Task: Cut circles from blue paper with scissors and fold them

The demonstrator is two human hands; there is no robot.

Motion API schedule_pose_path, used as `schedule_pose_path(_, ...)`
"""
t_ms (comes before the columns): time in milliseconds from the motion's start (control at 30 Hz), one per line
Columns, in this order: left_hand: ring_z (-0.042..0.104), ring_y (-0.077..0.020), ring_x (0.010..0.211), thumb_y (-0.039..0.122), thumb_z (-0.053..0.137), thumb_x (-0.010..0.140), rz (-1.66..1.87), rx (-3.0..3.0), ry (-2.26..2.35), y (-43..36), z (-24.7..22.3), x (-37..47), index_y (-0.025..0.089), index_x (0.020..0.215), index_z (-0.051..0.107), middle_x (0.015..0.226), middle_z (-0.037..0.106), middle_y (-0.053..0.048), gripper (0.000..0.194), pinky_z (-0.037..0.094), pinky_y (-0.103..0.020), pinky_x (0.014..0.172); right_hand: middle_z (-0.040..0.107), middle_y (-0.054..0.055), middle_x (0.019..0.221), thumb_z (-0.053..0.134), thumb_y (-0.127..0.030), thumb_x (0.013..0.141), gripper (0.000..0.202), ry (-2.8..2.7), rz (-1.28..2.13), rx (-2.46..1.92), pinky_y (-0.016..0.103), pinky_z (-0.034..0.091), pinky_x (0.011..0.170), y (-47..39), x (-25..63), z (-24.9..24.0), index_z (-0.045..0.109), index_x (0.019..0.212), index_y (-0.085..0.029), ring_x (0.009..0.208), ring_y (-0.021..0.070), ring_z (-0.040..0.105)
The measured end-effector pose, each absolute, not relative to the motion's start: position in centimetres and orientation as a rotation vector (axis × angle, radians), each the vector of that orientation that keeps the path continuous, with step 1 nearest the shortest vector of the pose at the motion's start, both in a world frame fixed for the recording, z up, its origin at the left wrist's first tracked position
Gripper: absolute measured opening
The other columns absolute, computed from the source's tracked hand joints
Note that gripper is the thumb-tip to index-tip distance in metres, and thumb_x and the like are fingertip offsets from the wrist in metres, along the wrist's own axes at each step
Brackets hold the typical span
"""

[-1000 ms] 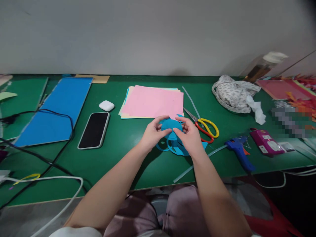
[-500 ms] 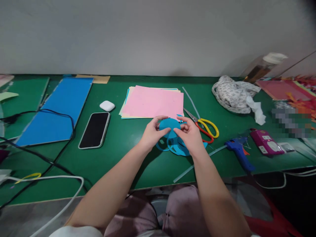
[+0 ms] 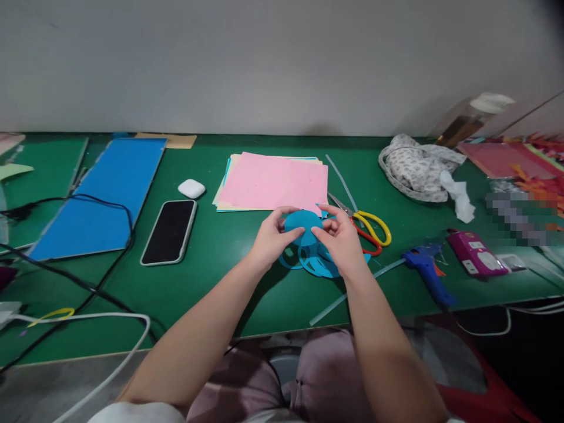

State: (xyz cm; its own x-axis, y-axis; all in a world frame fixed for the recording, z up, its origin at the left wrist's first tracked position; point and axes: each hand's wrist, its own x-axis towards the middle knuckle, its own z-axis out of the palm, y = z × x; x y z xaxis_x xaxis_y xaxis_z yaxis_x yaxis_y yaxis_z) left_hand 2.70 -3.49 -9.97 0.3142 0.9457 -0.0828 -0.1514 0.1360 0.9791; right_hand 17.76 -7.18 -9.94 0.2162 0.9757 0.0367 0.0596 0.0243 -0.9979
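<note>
A blue paper disc (image 3: pixel 303 226) is held up between my two hands, above the green table. My left hand (image 3: pixel 274 238) pinches its left edge, thumb in front and fingers behind. On the right edge, my right hand (image 3: pixel 338 241) grips it the same way. Beneath the hands lie several blue paper rings and scraps (image 3: pixel 316 263), partly covered by the disc and my right hand. Just behind is a stack of coloured sheets with a pink sheet (image 3: pixel 275 182) on top. Scissors (image 3: pixel 372 232) with red and yellow handles rest right of my right hand, blades pointing away.
Left on the table (image 3: pixel 211 294) are a phone (image 3: pixel 170 232), a white case (image 3: pixel 191 188), a blue board (image 3: pixel 106 200) and cables. At right lie a blue glue gun (image 3: pixel 427 273) with a clear stick, a purple box (image 3: pixel 478 254), patterned cloth (image 3: pixel 414 169) and a bottle (image 3: pixel 471 120).
</note>
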Motion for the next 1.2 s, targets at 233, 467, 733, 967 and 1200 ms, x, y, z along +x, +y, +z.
schedule_pose_path(233, 0.059, -0.0095, 0.066, 0.018, 0.077, 0.061, 1.008, 1.062, 0.880, -3.4, -10.1, 2.8, 0.017, 0.104, 0.056, 0.076, 0.065, 0.002, 0.048, 0.049, -0.023, 0.065, 0.048, -0.007, 0.066, 0.066, -0.023, 0.071, 0.052, -1.117, 1.054, -1.333, 0.031, 0.048, 0.063, -7.2, 17.9, -10.0, 0.052, 0.121, -0.024, 0.061, 0.0127, 0.050)
schedule_pose_path(467, 0.058, -0.0091, 0.060, 0.018, 0.077, 0.058, 1.095, 0.981, 0.959, -2.9, -10.1, 2.5, 0.017, 0.099, 0.055, 0.071, 0.064, 0.003, 0.047, 0.048, -0.023, 0.062, 0.066, 0.004, 0.086, 0.059, -0.026, 0.079, 0.029, -1.317, 0.634, -1.632, 0.038, 0.051, 0.077, -7.3, 20.9, -9.1, 0.063, 0.107, -0.020, 0.082, 0.0203, 0.062)
schedule_pose_path(733, 0.059, -0.0107, 0.061, 0.019, 0.076, 0.059, 1.200, 0.955, 1.016, -2.6, -10.0, 2.1, 0.018, 0.104, 0.054, 0.071, 0.064, 0.003, 0.050, 0.047, -0.025, 0.062, 0.063, 0.015, 0.116, 0.054, -0.011, 0.075, 0.047, -1.606, 0.268, -2.219, 0.045, 0.047, 0.091, -7.8, 27.3, -10.6, 0.060, 0.121, -0.017, 0.107, 0.0295, 0.059)
schedule_pose_path(967, 0.056, -0.0092, 0.057, 0.020, 0.077, 0.060, 1.297, 0.959, 1.037, -3.0, -9.0, 2.2, 0.019, 0.106, 0.055, 0.066, 0.062, 0.004, 0.051, 0.046, -0.023, 0.059, 0.064, 0.018, 0.108, 0.057, -0.011, 0.071, 0.057, -1.578, 0.259, -2.327, 0.045, 0.048, 0.085, -7.1, 26.8, -10.7, 0.057, 0.128, -0.017, 0.100, 0.0340, 0.061)
schedule_pose_path(1200, 0.060, -0.0114, 0.064, 0.021, 0.079, 0.062, 1.462, 0.946, 0.943, -3.7, -3.7, 2.6, 0.022, 0.108, 0.054, 0.071, 0.064, 0.004, 0.052, 0.049, -0.023, 0.061, 0.058, 0.019, 0.115, 0.061, -0.019, 0.073, 0.069, -1.309, 0.148, -2.158, 0.047, 0.046, 0.091, -7.8, 26.5, -8.9, 0.044, 0.140, -0.013, 0.107, 0.0327, 0.057)
